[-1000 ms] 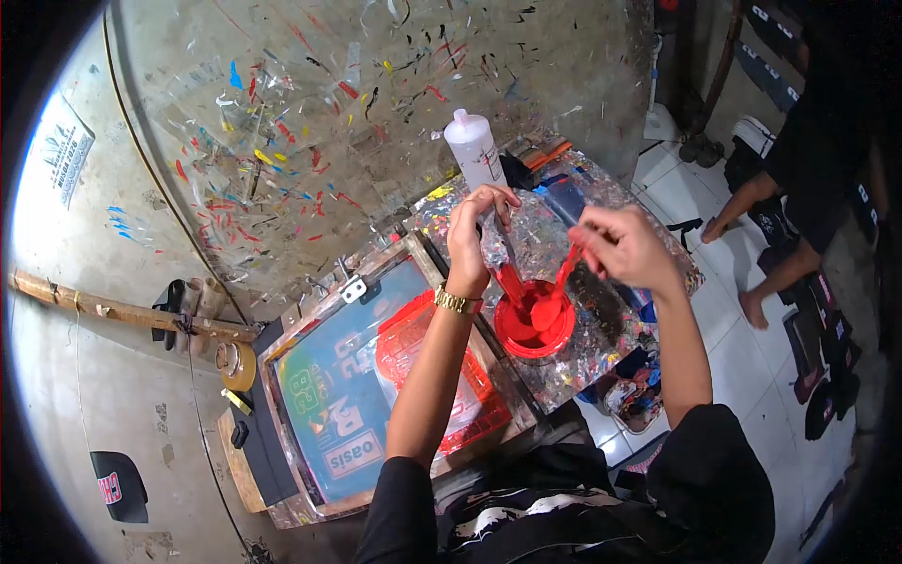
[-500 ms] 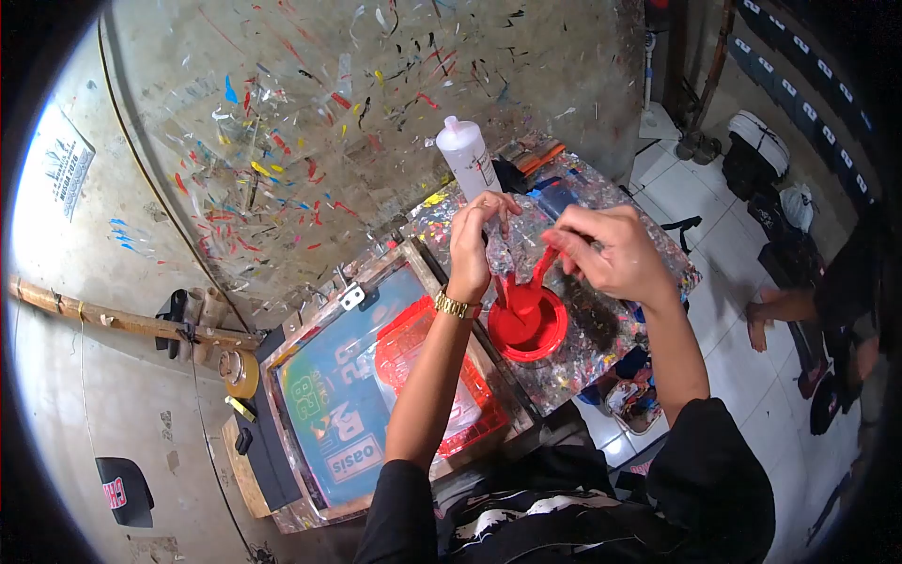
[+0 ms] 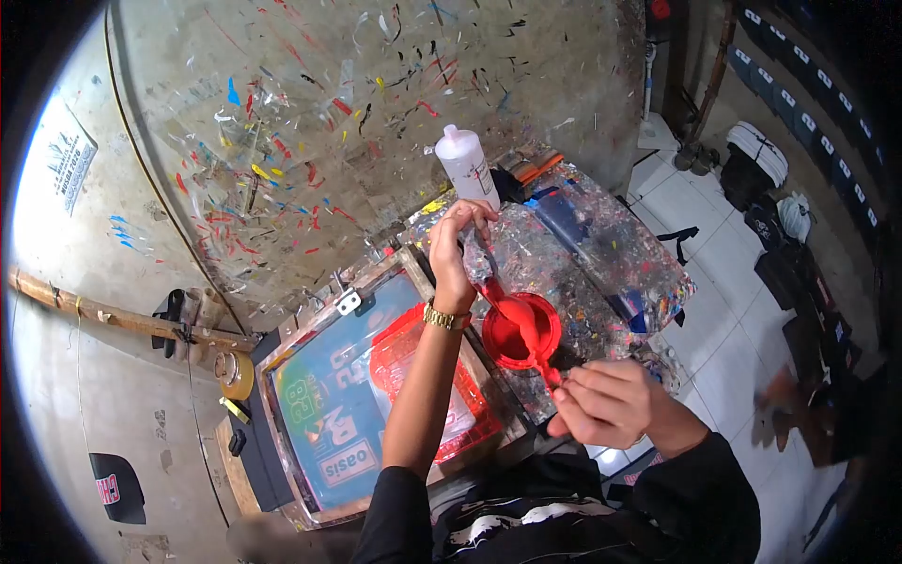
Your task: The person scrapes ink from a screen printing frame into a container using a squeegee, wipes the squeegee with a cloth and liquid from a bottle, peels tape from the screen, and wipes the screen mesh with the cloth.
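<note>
My left hand is closed round the paint-crusted handle of a spatula, its red-coated end pointing down over a red tub of ink. My right hand is low and to the right of the tub, its fingers pinched on a red-coated stick. Thick red ink lies on the tools above the tub; where one tool ends and the other starts is hard to tell. Left of the tub lies a framed printing screen, red ink spread on its right side beneath my left forearm.
A translucent plastic bottle stands behind my left hand on the paint-spattered table. A roll of tape sits left of the screen. Another person's blurred hand is at the far right, above the tiled floor.
My right hand has swung down and toward me from above the tub, bringing the red stick along. My left hand has shifted slightly left, its tool's end now higher over the tub.
</note>
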Tool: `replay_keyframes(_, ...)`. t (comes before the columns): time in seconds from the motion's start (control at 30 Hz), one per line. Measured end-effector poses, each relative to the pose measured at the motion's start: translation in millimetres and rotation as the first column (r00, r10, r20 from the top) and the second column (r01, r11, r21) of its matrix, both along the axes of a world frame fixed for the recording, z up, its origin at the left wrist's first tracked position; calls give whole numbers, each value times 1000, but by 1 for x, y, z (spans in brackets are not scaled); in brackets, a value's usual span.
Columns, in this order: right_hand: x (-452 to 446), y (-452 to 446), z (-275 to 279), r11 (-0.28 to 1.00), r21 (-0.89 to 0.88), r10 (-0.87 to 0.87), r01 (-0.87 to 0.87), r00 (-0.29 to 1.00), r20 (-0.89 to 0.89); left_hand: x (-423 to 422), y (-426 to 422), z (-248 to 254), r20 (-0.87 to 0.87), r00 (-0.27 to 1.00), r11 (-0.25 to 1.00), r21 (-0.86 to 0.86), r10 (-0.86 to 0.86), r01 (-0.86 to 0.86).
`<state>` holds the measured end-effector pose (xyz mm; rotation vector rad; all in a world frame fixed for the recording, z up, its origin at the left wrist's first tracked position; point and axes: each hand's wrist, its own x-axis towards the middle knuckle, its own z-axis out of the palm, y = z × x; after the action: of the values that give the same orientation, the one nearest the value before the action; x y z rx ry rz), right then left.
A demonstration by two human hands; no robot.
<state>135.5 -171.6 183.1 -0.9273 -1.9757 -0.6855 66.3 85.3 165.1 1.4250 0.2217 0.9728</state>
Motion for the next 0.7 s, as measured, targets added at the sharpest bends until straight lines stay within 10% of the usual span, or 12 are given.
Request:
replay_keyframes(0.27, 3, 14, -31, 991, -90, -103, 103, 995, 12, -2, -7, 5, 106, 994, 1000, -5, 1, 0)
replay_keyframes(0.47, 13, 18, -19, 988, -112, -149, 104, 824, -547, -4, -11, 0, 81, 996, 991, 121, 42, -52)
replay_keyframes(0.7, -2, -3, 15, 997, 29, -65, 73, 972, -224, -4, -8, -6, 67, 992, 989, 97, 106, -112)
